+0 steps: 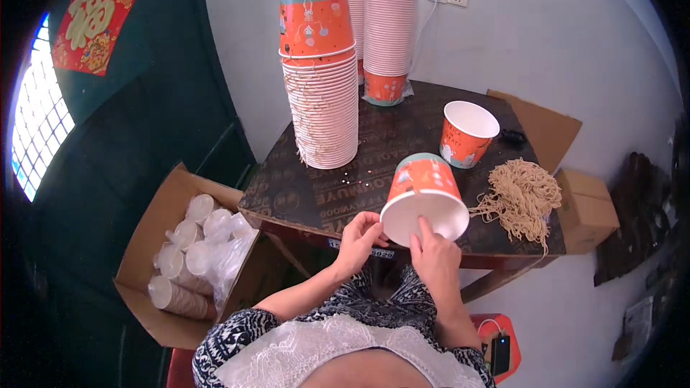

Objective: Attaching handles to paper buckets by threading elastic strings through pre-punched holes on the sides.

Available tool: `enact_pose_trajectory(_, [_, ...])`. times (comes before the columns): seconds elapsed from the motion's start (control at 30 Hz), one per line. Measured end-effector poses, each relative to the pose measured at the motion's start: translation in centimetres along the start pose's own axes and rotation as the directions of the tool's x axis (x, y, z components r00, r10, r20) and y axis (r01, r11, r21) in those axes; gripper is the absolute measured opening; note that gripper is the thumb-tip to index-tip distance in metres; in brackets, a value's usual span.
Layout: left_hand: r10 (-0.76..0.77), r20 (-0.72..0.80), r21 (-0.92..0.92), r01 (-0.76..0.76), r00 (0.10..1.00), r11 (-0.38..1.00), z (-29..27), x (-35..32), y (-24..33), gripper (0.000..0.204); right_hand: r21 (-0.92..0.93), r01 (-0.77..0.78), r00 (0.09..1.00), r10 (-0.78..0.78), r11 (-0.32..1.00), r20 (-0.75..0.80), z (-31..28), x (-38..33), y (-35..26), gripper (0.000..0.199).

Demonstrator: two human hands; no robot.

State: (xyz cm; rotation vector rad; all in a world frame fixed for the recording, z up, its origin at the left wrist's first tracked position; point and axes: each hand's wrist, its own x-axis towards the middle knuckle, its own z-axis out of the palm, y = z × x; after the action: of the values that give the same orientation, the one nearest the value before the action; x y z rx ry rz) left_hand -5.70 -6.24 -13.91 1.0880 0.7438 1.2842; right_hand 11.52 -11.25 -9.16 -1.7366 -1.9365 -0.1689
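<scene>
An orange paper bucket (425,176) with a green base band lies tipped at the table's front edge, its white mouth turned toward me. My left hand (357,243) closes on the left side of its rim. At the lower right of the rim is my right hand (437,257), closed on the bucket's edge with the index finger reaching into the mouth; its other fingers are partly hidden. To the right lies a heap of beige strings (528,197). A second orange bucket (468,136) stands upright behind, its white opening facing up.
A tall stack of upside-down buckets (323,111), beige strings along its side, stands at the table's (287,194) left. Wrapped bucket stacks (388,32) rise behind. An open carton (136,259) of white cups sits lower left. A phone (501,353) rests on a red stool (514,338).
</scene>
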Motion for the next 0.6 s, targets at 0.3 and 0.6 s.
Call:
enact_pose_trajectory(0.3, [0.38, 0.381, 0.543, -0.537, 0.843, 0.646, -2.4, 0.4, 0.1, 0.057, 0.198, 0.079, 0.997, -0.082, 0.977, 0.007, 3.2, -0.7, 1.5, 0.019])
enact_pose_trajectory(0.6, [0.131, 0.711, 0.607, -0.698, 0.69, 0.379, -1.4, 9.3, 4.3, 0.163, 0.394, 0.067, 0.996, -0.037, 0.917, -0.082, 3.7, 0.4, 3.7, 0.02])
